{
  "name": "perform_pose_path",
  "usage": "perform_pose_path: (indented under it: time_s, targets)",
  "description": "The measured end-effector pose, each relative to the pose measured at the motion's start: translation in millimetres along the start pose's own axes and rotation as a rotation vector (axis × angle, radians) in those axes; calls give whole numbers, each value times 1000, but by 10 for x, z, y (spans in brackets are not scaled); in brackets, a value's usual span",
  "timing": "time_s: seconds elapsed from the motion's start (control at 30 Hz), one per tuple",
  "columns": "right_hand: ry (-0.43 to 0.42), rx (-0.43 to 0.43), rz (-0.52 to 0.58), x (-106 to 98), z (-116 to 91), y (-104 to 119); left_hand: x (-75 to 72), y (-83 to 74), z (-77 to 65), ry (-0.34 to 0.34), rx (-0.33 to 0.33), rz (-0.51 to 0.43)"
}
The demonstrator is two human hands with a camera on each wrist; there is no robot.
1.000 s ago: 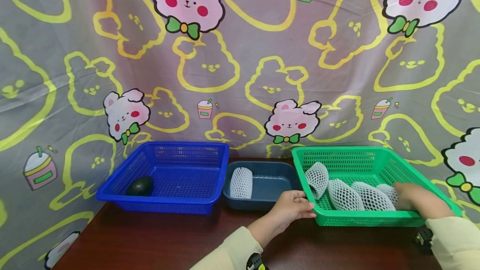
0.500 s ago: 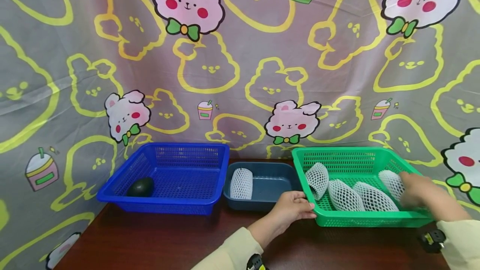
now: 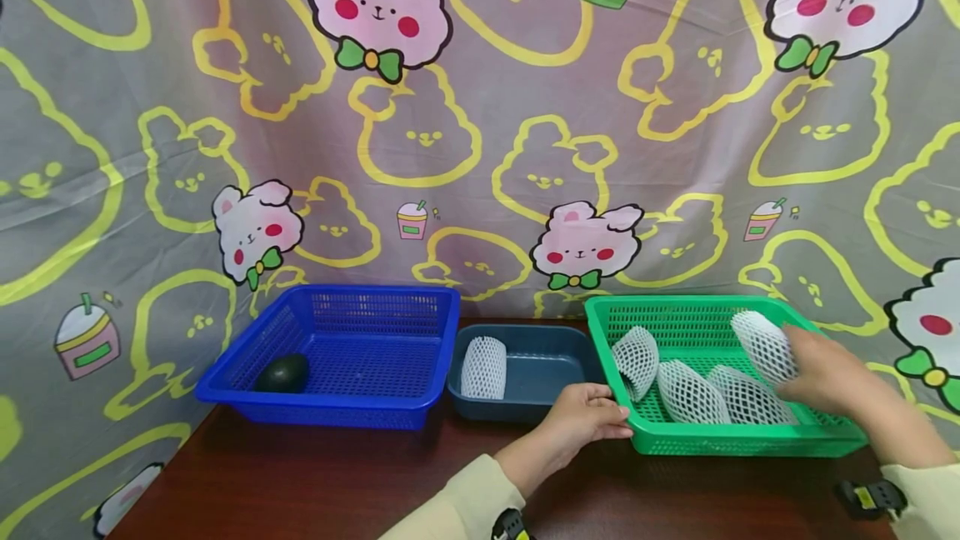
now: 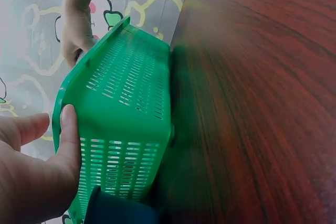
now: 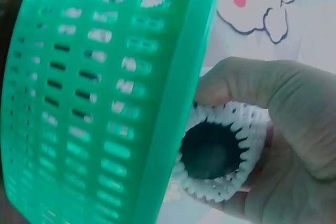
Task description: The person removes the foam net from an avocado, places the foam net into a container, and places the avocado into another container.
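My right hand (image 3: 821,369) grips an avocado in a white foam net (image 3: 763,347), raised over the right side of the green basket (image 3: 750,440). In the right wrist view, the fruit's dark end (image 5: 210,150) shows through the net's open end, with thumb and fingers around it. My left hand (image 3: 581,417) holds the green basket's front left corner, its fingers at the rim. Several foam-netted pieces lie in that basket, among them one netted piece (image 3: 636,361) at the left and another netted piece (image 3: 692,392) near the front. Their contents are mostly hidden.
A dark blue-grey tray (image 3: 551,407) stands between the baskets, with a white foam net piece (image 3: 483,367) in its left part. At the left is a blue basket (image 3: 330,413) holding a bare dark green avocado (image 3: 282,373). A patterned curtain (image 3: 465,148) hangs behind the brown table (image 3: 315,482).
The right hand has lifted the netted avocado up from the green basket's bottom and tilted it toward the back. The left hand has stayed at the basket's corner.
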State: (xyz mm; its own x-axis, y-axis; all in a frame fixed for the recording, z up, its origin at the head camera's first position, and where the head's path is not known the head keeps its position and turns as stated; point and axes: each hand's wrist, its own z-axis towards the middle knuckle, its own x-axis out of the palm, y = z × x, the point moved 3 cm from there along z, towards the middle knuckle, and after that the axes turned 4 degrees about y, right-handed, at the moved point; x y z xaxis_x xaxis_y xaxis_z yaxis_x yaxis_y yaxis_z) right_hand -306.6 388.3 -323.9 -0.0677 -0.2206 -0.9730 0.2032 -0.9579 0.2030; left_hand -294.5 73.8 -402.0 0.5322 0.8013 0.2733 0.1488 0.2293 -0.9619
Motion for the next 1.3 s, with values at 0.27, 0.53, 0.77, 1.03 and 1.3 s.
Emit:
perform_pose_path:
  time_s: [0.27,0.53,0.77,1.03,1.3]
  targets:
    - [-103,-111,120,-15,-26,319,-9,-23,-47,36,-2,-14]
    - [-126,-112,175,-18,-36,607,-81,-37,-157,63,-17,45]
    - [-184,-166,191,-17,-69,885,-209,-103,-294,69,9,131]
    - [-301,-319,238,43,-125,1197,-394,-190,-479,55,53,275]
    - [-345,-435,253,140,-162,1480,-611,-244,-679,18,124,457]
